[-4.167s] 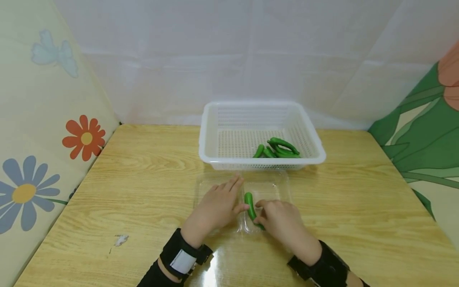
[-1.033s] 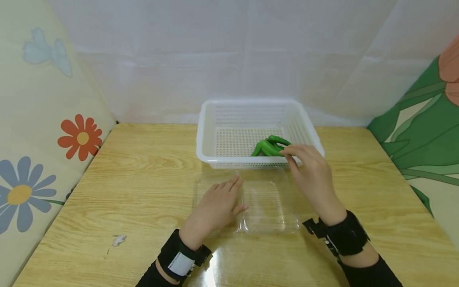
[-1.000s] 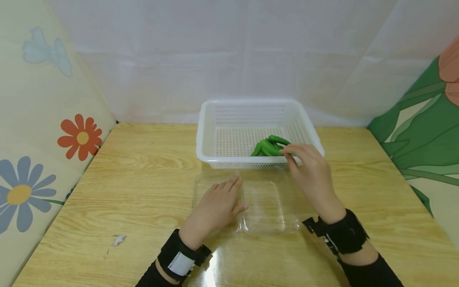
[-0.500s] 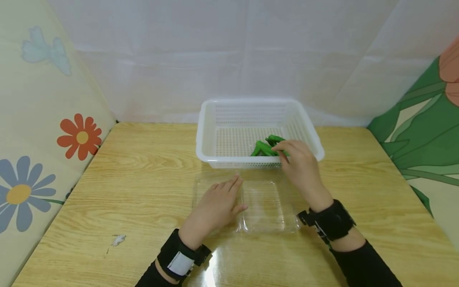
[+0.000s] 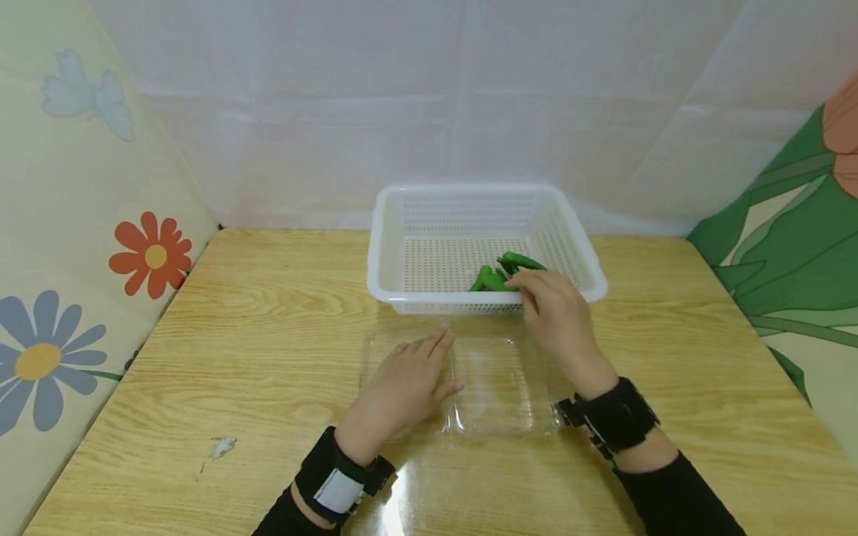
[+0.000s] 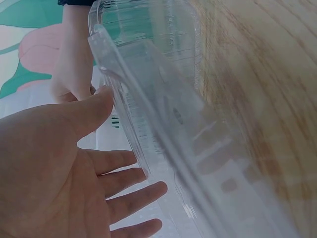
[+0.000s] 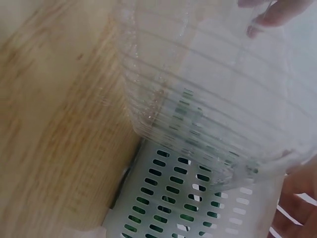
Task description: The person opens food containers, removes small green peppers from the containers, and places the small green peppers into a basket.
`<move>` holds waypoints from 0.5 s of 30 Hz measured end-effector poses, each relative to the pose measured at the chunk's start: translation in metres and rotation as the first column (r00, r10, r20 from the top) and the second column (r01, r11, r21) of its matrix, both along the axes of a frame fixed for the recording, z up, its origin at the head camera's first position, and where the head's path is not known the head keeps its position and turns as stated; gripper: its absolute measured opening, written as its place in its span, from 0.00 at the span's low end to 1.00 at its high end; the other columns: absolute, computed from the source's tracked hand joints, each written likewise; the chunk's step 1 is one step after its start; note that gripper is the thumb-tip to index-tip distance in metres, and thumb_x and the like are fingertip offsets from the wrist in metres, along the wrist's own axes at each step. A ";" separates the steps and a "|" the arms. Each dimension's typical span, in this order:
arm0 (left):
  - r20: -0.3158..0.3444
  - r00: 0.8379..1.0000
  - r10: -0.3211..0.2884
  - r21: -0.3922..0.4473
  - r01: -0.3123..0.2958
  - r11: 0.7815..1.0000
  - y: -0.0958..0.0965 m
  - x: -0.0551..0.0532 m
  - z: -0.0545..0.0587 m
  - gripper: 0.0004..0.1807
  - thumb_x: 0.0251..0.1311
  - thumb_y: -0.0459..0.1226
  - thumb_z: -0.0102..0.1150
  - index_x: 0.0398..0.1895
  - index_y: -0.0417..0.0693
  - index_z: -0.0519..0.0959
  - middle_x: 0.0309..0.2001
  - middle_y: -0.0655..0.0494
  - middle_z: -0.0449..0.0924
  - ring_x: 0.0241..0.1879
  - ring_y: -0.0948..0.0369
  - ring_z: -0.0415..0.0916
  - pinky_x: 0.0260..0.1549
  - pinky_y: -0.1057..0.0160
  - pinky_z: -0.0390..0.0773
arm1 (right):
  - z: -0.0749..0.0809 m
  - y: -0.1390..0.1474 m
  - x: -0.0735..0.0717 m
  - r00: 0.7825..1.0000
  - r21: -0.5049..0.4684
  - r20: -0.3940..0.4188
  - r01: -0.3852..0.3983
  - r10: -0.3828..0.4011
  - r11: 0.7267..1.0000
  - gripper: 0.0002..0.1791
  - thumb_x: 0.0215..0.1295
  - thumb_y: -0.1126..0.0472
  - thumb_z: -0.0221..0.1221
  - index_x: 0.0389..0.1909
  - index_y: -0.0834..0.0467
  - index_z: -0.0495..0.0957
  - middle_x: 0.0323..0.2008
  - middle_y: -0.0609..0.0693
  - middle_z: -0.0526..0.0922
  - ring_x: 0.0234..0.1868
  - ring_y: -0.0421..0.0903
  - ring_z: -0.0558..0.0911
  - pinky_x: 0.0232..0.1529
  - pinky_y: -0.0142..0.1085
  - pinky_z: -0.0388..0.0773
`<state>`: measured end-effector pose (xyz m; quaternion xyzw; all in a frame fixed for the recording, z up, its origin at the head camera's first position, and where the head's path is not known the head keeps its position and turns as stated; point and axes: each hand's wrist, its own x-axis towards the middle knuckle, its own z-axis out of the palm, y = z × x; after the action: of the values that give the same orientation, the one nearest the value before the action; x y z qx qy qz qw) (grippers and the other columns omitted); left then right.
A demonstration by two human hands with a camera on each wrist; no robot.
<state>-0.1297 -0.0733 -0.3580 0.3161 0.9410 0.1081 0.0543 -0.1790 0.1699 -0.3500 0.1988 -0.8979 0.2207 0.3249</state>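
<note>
An opened clear plastic clamshell box [image 5: 496, 387] lies on the table, its two halves side by side. My left hand [image 5: 405, 380] rests on its left half, fingers extended and thumb touching the middle ridge. In the left wrist view, the palm [image 6: 44, 163] faces the clear plastic edge. My right hand [image 5: 559, 313] reaches over the front rim of a white perforated basket [image 5: 429, 298]. Its thumb and index finger pinch a green chili pepper [image 5: 492, 280] lying low in the basket; the fingertips partly hide it. Another green chili pepper [image 5: 523, 260] shows behind.
The basket stands behind the box, close to the white backdrop [image 5: 308, 134]. Floral panels border the wooden table [image 5: 268, 313] on the left and right. A whitish worn patch [image 5: 223, 447] marks the table at front left.
The chili pepper that lay in the box's right half 4.2 seconds ago is gone from there. My right hand moved to the basket, then slightly left with a pepper. My left hand stayed put.
</note>
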 end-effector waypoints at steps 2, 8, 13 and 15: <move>0.000 1.000 0.000 0.002 0.000 1.000 0.000 0.000 0.000 0.41 0.70 0.57 0.51 0.76 0.41 0.57 0.76 0.46 0.54 0.71 0.51 0.61 0.68 0.50 0.64 | -0.001 0.001 0.001 1.000 0.002 -0.011 -0.009 0.009 1.000 0.12 0.56 0.81 0.61 0.37 0.65 0.85 0.42 0.58 0.86 0.45 0.58 0.82 0.50 0.48 0.79; -0.009 1.000 -0.003 0.006 0.004 1.000 0.000 0.001 0.000 0.41 0.70 0.56 0.51 0.76 0.40 0.58 0.76 0.46 0.55 0.70 0.51 0.62 0.67 0.50 0.65 | -0.003 0.004 0.008 0.996 0.000 -0.075 -0.039 0.039 0.999 0.12 0.55 0.81 0.61 0.38 0.67 0.84 0.41 0.60 0.85 0.44 0.58 0.81 0.51 0.48 0.78; -0.010 1.000 -0.007 0.001 0.007 1.000 -0.001 0.000 0.001 0.41 0.70 0.57 0.50 0.76 0.41 0.57 0.76 0.46 0.54 0.71 0.51 0.61 0.68 0.50 0.64 | -0.004 0.005 0.018 0.991 -0.020 -0.127 -0.052 0.049 0.998 0.13 0.53 0.81 0.61 0.38 0.67 0.84 0.41 0.59 0.86 0.42 0.58 0.82 0.51 0.50 0.78; -0.004 1.000 -0.006 0.004 0.006 1.000 -0.001 0.000 0.001 0.41 0.70 0.57 0.50 0.76 0.41 0.56 0.76 0.46 0.54 0.71 0.51 0.60 0.68 0.50 0.64 | -0.004 0.005 0.022 0.988 -0.020 -0.145 -0.057 0.054 0.998 0.13 0.53 0.81 0.61 0.38 0.66 0.85 0.41 0.59 0.86 0.41 0.58 0.82 0.49 0.50 0.79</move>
<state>-0.1296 -0.0743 -0.3569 0.3191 0.9400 0.1093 0.0520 -0.1567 0.1747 -0.3540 0.2353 -0.8634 0.2254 0.3851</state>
